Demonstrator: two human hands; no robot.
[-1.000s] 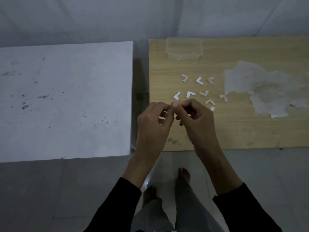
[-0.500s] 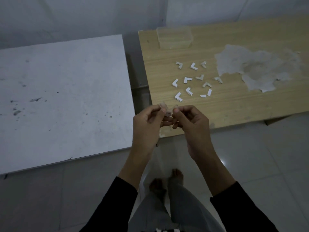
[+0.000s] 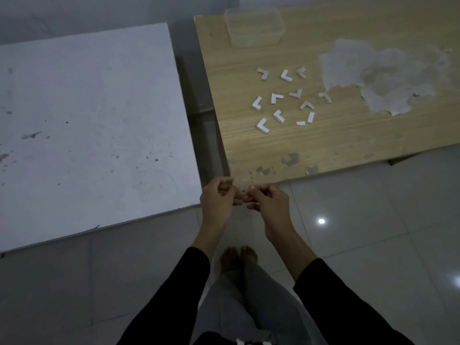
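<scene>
held piece [image 3: 252,203]: blurred, perhaps paper | wooden table [image 3: 373,135]: right cut off

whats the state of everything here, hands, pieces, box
left hand, fingers curled, pinching small white piece
right hand, fingers curled, pinching the same piece
small white piece, mostly hidden between the fingertips
L-shaped pieces, scattered loose on wooden table
clear container, upright, looks empty

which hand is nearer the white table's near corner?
Left. The left hand sits just beside the near corner of the white table; the right hand, pinching a small white piece, is farther right, beyond it.
</scene>
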